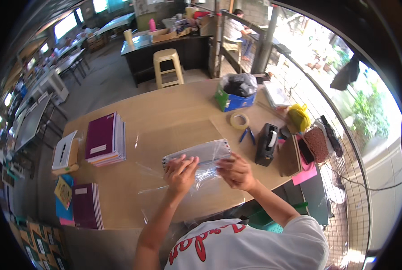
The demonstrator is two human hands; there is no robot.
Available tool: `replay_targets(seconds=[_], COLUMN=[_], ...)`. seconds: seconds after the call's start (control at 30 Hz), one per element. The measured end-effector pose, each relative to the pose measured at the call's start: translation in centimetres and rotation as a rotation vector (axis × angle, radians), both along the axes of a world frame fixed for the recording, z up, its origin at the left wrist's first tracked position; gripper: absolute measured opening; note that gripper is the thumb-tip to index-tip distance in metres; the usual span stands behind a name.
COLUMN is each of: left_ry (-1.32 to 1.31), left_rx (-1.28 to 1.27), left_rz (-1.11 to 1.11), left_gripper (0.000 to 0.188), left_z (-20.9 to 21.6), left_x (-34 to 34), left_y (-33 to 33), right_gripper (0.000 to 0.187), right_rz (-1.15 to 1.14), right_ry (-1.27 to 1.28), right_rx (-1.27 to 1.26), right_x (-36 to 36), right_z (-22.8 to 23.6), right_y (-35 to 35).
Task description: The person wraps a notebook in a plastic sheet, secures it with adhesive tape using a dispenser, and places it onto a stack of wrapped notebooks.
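A flat, pale grey packet (196, 152) with small dark and reddish marks along its short ends is in front of me, at the near middle of the table. Shiny clear plastic film (204, 174) surrounds its near side and spreads toward me. At the packet's left end, my left hand (181, 173) has its bent fingers closed over the edge. My right hand (237, 173) pinches the right end, fingers curled together where film and packet meet. Both thumbs are mostly hidden.
Purple notebooks stand in a stack (103, 138) at left, with more notebooks (86, 204) nearer. To the right are a tape roll (239, 120), blue-handled pliers (248, 135), a black tape dispenser (267, 144) and a bag-lined box (235, 96). A stool (167, 60) stands beyond the table.
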State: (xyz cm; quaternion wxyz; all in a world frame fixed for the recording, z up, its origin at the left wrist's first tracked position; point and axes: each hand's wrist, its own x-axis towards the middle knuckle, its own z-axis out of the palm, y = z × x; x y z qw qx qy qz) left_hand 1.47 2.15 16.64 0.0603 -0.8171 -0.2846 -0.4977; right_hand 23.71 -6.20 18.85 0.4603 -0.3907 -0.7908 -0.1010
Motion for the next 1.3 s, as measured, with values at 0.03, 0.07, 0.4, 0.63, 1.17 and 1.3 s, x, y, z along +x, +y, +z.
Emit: replay_targets(seconds=[0.03, 0.07, 0.4, 0.63, 1.17, 1.3], left_ry=[0.005, 0.009, 0.006, 0.006, 0.036, 0.089], left_rx=[0.008, 0.015, -0.008, 0.008, 0.008, -0.016], left_rz=[0.024, 0.046, -0.007, 0.029, 0.041, 0.000], left_gripper=[0.031, 0.032, 0.032, 0.031, 0.025, 0.042], left_z=[0.3, 0.5, 0.4, 0.6, -0.1, 0.1], left_x=[0.2, 0.3, 1.0, 0.3, -0.5, -1.0], left_y=[-0.1, -0.2, 0.2, 0.2, 0.7, 0.6], right_gripper=[0.018, 0.014, 0.031, 0.018, 0.026, 0.028], right_rz=[-0.060, -0.364, -0.891, -0.635, 0.040, -0.012], right_ry=[0.176, 0.262, 1.548, 2.045, 1.478, 1.430], right_rx=[-0.060, 0.011, -1.091, -0.624, -1.044, -0.778], right_x=[2.9, 6.2, 22.5, 13.8, -7.9, -9.4], right_z=[-1.1, -2.5, -14.7, -18.5, -4.8, -7.9], right_y=[-0.9, -1.3, -2.7, -4.6, -0.1, 1.3])
